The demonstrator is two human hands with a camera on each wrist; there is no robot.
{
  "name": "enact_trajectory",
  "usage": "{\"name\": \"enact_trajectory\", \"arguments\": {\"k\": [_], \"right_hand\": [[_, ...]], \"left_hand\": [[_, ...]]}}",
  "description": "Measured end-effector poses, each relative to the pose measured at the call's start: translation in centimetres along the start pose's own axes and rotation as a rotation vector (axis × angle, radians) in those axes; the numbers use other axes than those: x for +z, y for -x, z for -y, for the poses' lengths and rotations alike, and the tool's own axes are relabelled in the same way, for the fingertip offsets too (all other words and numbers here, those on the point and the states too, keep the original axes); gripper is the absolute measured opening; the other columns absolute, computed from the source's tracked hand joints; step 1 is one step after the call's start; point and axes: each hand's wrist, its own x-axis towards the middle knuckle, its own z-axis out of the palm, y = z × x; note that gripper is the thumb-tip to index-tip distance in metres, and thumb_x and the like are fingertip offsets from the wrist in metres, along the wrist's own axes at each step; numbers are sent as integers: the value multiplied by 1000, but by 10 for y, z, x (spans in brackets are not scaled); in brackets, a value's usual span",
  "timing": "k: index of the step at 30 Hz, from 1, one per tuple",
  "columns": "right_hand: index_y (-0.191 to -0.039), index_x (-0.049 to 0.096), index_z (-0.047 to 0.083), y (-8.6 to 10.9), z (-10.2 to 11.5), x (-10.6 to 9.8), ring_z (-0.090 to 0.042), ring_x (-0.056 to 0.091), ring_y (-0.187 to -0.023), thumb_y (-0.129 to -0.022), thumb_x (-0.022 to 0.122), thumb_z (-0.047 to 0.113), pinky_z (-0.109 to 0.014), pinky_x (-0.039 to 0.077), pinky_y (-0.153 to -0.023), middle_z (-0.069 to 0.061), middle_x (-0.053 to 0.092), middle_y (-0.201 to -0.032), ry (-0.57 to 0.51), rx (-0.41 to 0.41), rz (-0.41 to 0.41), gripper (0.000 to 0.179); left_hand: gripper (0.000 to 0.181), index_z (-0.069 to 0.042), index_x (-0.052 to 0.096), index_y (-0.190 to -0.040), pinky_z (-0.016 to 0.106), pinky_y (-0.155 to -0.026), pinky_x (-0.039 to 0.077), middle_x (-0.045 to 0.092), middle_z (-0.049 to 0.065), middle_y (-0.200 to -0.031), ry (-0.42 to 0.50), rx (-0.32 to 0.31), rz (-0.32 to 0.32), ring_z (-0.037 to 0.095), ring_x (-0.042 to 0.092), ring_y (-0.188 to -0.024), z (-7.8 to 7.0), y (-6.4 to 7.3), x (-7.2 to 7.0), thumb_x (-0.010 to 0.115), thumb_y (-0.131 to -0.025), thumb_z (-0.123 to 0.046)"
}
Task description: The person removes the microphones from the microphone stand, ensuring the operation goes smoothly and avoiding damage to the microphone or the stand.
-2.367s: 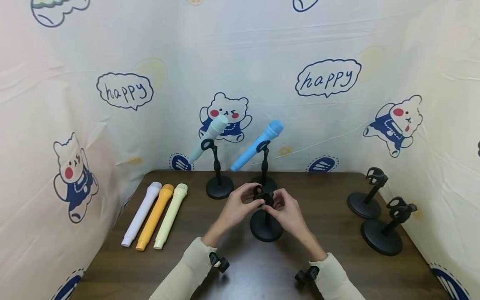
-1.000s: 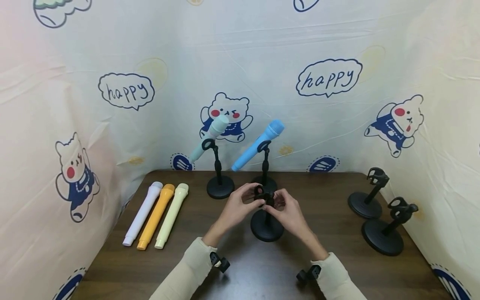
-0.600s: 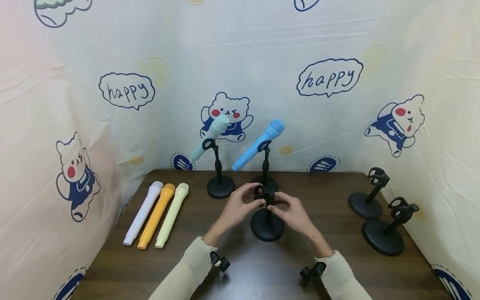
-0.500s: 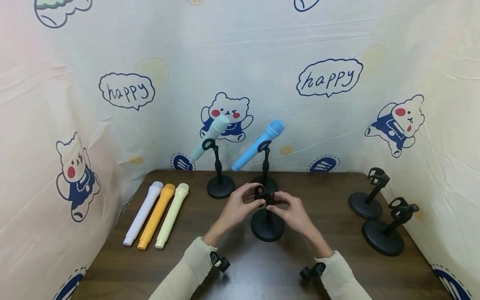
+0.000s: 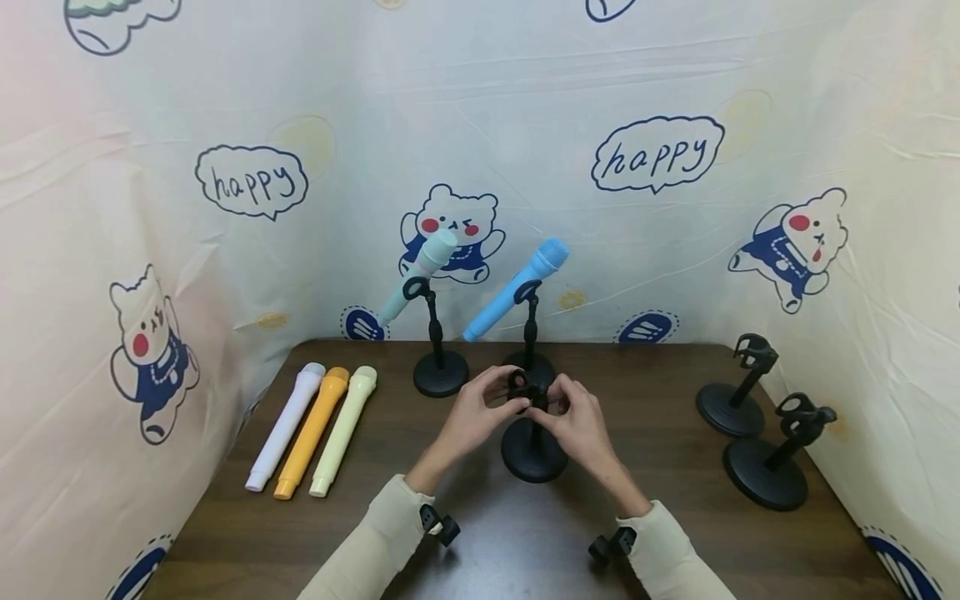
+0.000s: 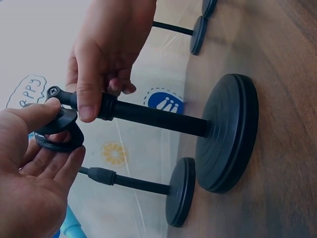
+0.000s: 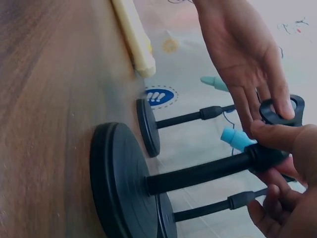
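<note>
Begin at the near stand [image 5: 535, 457], upright on the table [image 5: 645, 467], its base [image 6: 223, 134] seemingly flat, its clip [image 6: 63, 123] bare of any microphone. Note the left hand [image 5: 477, 417] pinching that clip between thumb and fingers, and the right hand [image 5: 576, 427] pinching the collar [image 6: 108, 107], just below the hinge [image 6: 53, 92]. Probably adjusting the head of the near stand, by turn or by tilt: impossible to tell which. To do it well, brace the collar firmly, move only the clip, and push sideways as little as possible, for fear of rocking the base. Ease off at any stiffness rather than forcing the hinge.

Well to the right of the near stand, leave alone the nearer spare stand [image 5: 763, 475]. Well to its left, find a white microphone [image 5: 285, 429], an orange microphone [image 5: 312, 435] and a pale yellow microphone [image 5: 343, 433], lying side by side. To its right again, slightly farther back, see the farther spare stand [image 5: 729, 410].

Directly behind the near stand, compare the slant of the blue microphone [image 5: 543, 260] on the rear stand [image 5: 531, 331]; behind and leftward, that of the mint microphone [image 5: 436, 254] on the left rear stand [image 5: 436, 335]. Beyond everything, find printed cloth [image 5: 525, 100].
</note>
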Motion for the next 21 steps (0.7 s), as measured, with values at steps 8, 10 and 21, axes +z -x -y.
{"name": "enact_trajectory", "arguments": {"k": [8,10,21], "right_hand": [[-88,58,12,2,7,4,-19,54,-74,-82,94,13,-25,41,-65,-4,63,-83,37,8,-66,36],[-87,58,12,3,7,5,-16,52,-72,-82,94,14,-25,40,-64,-3,63,-82,49,4,-79,37],[-91,58,12,6,6,10,-17,55,-72,-83,94,18,-25,42,-64,-5,64,-83,87,-7,-108,37]], "left_hand": [[45,-8,67,-138,42,-109,57,72,9,-126,-13,-3,-19,26,71,-122,-1,0,0,81,-96,-15],[46,-6,66,-138,42,-109,57,72,9,-127,-16,-2,-19,26,71,-122,-1,0,1,81,-96,-16],[45,-14,66,-139,44,-111,56,71,8,-129,-6,-20,-9,26,69,-123,0,1,1,81,-96,-18]]}}
